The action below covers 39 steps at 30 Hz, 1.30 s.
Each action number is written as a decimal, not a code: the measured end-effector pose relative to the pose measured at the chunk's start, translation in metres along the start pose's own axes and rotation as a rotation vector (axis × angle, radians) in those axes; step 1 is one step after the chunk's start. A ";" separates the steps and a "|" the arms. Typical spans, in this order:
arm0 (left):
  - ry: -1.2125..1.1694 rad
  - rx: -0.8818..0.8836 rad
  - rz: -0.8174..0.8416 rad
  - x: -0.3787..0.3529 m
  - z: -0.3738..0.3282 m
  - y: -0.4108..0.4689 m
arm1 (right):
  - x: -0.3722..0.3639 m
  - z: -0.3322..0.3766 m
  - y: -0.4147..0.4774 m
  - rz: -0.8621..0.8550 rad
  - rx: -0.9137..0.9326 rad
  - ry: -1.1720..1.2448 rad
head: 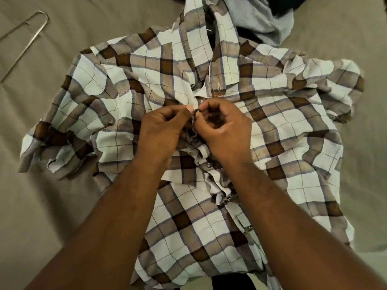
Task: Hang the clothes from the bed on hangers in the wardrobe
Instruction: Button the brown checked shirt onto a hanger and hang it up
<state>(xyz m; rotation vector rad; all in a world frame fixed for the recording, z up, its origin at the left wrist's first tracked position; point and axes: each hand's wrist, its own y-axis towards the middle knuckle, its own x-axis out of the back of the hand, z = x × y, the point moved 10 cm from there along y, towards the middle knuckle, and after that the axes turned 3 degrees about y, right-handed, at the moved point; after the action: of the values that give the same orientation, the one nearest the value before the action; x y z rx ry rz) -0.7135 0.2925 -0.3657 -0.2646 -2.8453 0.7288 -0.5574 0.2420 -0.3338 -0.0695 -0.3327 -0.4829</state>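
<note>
Plaid shirt [272, 126]: left hand [161, 132] and right hand [226, 132] each pinch a front edge at one button [198, 110]. Bunched cloth may pull the button from the fingers.

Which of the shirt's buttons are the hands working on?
The dark button pinched by the right hand, with the left hand gripping the plaid shirt beside it, just below the collar. The other buttons sit lower, untouched.
</note>
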 end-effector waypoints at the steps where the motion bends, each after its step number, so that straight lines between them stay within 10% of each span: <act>1: 0.022 -0.010 0.010 0.001 -0.001 0.001 | -0.003 0.007 0.001 0.032 0.068 -0.076; 9: 0.014 -0.031 0.010 -0.002 -0.003 -0.002 | -0.012 0.023 0.005 0.070 0.292 -0.429; 15: 0.051 -0.001 -0.017 -0.004 -0.002 0.001 | -0.001 0.004 0.014 -0.022 -0.017 -0.170; 27: 1.042 -0.580 -0.211 -0.031 -0.093 0.052 | 0.027 -0.001 0.079 -0.021 -0.215 -0.337; 39: 0.048 -0.138 -0.259 0.039 -0.065 0.079 | 0.023 -0.037 0.068 -0.136 -0.574 0.632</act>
<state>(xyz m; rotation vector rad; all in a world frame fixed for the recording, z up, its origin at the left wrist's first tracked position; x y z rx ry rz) -0.7261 0.3989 -0.3430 0.0661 -2.8133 0.4694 -0.4953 0.2864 -0.3603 -0.4430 0.4314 -0.6950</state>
